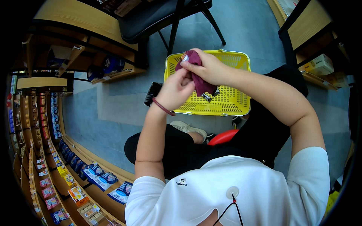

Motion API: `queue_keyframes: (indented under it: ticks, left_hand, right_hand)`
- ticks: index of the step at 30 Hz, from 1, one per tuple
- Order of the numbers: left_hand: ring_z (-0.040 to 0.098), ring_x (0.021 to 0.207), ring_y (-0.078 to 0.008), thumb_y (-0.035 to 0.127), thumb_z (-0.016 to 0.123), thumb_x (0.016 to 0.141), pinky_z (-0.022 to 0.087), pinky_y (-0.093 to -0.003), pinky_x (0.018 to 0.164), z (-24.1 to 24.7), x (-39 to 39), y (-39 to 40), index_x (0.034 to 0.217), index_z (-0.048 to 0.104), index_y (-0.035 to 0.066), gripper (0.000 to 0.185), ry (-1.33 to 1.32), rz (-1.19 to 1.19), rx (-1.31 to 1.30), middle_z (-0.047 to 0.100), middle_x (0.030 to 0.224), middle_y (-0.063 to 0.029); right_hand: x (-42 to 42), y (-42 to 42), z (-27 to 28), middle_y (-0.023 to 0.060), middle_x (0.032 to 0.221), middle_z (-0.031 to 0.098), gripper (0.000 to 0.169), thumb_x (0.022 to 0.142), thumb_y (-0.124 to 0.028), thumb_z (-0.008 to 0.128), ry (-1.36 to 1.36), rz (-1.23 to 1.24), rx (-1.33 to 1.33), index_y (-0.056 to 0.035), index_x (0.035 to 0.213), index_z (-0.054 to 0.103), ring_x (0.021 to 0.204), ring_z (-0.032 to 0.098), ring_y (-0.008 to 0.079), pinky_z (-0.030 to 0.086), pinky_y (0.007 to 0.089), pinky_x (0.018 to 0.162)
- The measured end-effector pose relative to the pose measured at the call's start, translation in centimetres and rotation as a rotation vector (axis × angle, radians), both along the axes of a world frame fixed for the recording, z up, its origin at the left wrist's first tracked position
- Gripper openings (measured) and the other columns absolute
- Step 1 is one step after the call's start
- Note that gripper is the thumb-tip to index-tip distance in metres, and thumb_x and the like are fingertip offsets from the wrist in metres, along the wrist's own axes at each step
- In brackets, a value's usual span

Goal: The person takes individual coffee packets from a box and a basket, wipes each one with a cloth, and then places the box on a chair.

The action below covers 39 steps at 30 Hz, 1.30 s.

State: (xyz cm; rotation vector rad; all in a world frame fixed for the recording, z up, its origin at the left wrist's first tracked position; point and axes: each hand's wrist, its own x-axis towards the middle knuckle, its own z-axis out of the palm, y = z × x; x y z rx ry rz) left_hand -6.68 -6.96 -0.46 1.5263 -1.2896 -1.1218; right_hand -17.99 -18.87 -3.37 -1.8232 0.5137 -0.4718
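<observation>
A yellow plastic shopping basket (232,97) with metal handles stands on the floor before me. Above it, my right hand (209,66) grips a maroon cloth (202,84), which is bunched around a small item with a shiny, silvery part (185,58). My left hand (178,86) is at the cloth's left side, its fingers bent; whether it pinches the cloth is hidden. Small dark packaged items (206,97) show in the basket just below the cloth.
A black folding chair (150,22) stands beyond the basket. Left of the basket lies a black, shiny object (153,93). Shelves of packaged goods (76,195) line the left, and a wooden shelf unit (311,28) stands at right. Part of a red seat (223,137) shows beneath me.
</observation>
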Motion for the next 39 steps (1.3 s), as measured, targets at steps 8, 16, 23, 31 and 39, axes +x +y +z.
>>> queue_keyframes:
  ticks: [8,16,23,31,39]
  left_hand:
    - [0.055,0.059,-0.0055,0.017,0.052,0.091,0.043,-0.0161,0.053,-0.4,3.0,-0.3,0.091,0.056,0.003,0.015,0.088,0.213,0.104,0.060,0.074,-0.0029]
    - [0.046,0.052,-0.0026,0.017,0.057,0.089,0.036,-0.0163,0.048,-2.1,2.9,-0.4,0.076,0.054,0.006,0.018,0.178,0.251,-0.112,0.054,0.064,0.0019]
    - [0.044,0.050,-0.0019,0.020,0.058,0.089,0.034,-0.0146,0.048,-1.1,4.0,-0.2,0.072,0.053,0.008,0.022,0.138,0.340,-0.185,0.054,0.061,0.0010]
    - [0.044,0.051,-0.0030,0.024,0.054,0.091,0.034,-0.0147,0.049,-0.4,4.7,-0.1,0.072,0.053,0.010,0.023,0.157,0.412,-0.154,0.054,0.061,0.0009]
    - [0.049,0.054,-0.0051,0.016,0.053,0.091,0.039,-0.0171,0.051,0.2,3.9,0.5,0.073,0.047,0.008,0.020,0.295,0.412,-0.094,0.055,0.064,-0.0012]
  right_hand:
    - [-0.7,-0.5,0.8,0.0173,0.097,0.060,0.053,0.076,-0.040,0.068,0.058,0.215,-0.284,-0.0035,0.109,0.049,0.088,0.060,0.0316,0.048,0.0350,0.076]
    - [-0.1,-0.2,0.6,0.0169,0.091,0.062,0.058,0.073,-0.048,0.068,0.127,0.166,-0.293,-0.0030,0.105,0.053,0.084,0.061,0.0316,0.049,0.0347,0.072]
    - [-0.6,-1.2,2.3,0.0144,0.079,0.064,0.061,0.071,-0.060,0.063,0.189,0.169,-0.392,-0.0051,0.097,0.056,0.072,0.064,0.0275,0.050,0.0328,0.065]
    - [-1.2,-3.0,3.1,0.0109,0.071,0.064,0.051,0.072,-0.058,0.064,0.158,0.071,-0.524,-0.0088,0.087,0.060,0.064,0.063,0.0258,0.049,0.0325,0.058]
    - [-0.7,-5.3,4.4,0.0111,0.067,0.062,0.034,0.071,-0.040,0.072,-0.110,-0.146,-0.465,-0.0088,0.074,0.058,0.061,0.062,0.0294,0.049,0.0357,0.056]
